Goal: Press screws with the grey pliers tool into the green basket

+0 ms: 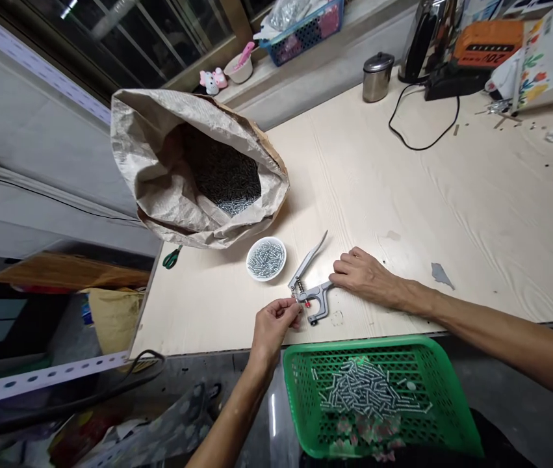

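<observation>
A pair of grey snap-fastener pliers (321, 300) lies on the table with its handles spread; a red tip shows in the jaw. My right hand (361, 276) is closed on the end of its lower handle. At the head of the pliers, my left hand (276, 322) has thumb and fingertips pinched together; whatever they hold is too small to make out. Just beyond the left hand stands a white bowl (266, 277) full of small silvery metal pieces, possibly springs. A green basket (383, 342) by the table's front edge holds a pile of similar metal pieces (366, 388).
A large open sack (159, 195) with many dark and silvery pieces inside stands at the back left. Green-handled scissors (171, 259) lie beside it. Farther back are a metal canister (377, 79), a black cable (415, 149) and an orange box (488, 44).
</observation>
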The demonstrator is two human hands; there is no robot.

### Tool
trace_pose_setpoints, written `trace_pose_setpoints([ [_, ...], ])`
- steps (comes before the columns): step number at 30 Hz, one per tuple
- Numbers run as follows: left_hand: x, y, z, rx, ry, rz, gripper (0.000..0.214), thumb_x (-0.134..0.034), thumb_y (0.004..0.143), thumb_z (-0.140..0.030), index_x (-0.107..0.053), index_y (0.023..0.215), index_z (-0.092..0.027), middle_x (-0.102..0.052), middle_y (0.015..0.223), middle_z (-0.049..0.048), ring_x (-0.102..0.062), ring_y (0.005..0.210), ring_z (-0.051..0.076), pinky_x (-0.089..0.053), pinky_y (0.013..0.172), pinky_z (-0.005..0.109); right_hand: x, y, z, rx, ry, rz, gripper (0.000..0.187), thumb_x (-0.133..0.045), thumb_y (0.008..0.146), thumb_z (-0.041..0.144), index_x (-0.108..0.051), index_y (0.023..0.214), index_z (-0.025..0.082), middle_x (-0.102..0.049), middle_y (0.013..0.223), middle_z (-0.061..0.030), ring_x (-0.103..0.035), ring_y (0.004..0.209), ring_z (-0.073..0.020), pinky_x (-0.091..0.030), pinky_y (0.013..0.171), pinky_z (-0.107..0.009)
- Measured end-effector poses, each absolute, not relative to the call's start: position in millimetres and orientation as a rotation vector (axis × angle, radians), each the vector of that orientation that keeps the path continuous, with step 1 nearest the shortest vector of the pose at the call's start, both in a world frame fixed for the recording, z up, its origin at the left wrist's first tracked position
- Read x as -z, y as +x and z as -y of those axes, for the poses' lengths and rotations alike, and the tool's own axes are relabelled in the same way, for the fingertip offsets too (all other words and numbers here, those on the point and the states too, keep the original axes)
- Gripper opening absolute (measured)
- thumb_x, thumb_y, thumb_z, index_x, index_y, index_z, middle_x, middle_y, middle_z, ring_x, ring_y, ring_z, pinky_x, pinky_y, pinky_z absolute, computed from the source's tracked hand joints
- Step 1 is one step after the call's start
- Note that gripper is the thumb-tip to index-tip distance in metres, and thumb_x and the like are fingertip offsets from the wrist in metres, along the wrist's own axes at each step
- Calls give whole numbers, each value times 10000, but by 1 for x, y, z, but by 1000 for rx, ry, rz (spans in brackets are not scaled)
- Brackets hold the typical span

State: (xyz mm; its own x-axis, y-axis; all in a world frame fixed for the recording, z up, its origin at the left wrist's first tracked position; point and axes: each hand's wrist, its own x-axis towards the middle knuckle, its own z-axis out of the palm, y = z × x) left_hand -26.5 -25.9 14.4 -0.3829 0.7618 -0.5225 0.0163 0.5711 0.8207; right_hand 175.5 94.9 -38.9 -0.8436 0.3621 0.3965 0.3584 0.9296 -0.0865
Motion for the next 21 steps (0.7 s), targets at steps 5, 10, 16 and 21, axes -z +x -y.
trace_pose_setpoints([
  [5, -5, -16, 42, -954, 556, -1826, 400, -797, 579, -435, -706, 802, -116, -677, 753, 31, -527, 558, 81, -432, 581, 216, 29, 179, -87, 173, -450, 2579, 247, -379, 963, 128, -573, 833, 208, -547, 726, 11, -384, 708, -144, -255, 740, -333],
  [10, -4, -13, 44, -913, 567, -1861, 412, -789, 580, -455, -714, 790, -109, -679, 728, 38, -538, 582, 99, -428, 604, 226, 28, 181, -82, 241, -411, 2511, 228, -400, 941, 98, -583, 863, 210, -525, 692, 18, -380, 715, -145, -266, 778, -336],
  [16, -1, -15, 42, -866, 615, -1882, 418, -776, 582, -463, -708, 780, -101, -671, 675, 38, -556, 599, 118, -428, 618, 233, 31, 180, -82, 203, -440, 2536, 247, -389, 945, 104, -560, 802, 212, -510, 680, 23, -370, 696, -141, -256, 779, -336],
  [21, -1, -15, 39, -872, 620, -1915, 407, -771, 573, -461, -693, 761, -108, -659, 649, 26, -558, 578, 119, -427, 608, 237, 32, 180, -84, 179, -478, 2576, 295, -349, 955, 98, -551, 769, 206, -509, 665, 26, -371, 670, -134, -244, 765, -337],
])
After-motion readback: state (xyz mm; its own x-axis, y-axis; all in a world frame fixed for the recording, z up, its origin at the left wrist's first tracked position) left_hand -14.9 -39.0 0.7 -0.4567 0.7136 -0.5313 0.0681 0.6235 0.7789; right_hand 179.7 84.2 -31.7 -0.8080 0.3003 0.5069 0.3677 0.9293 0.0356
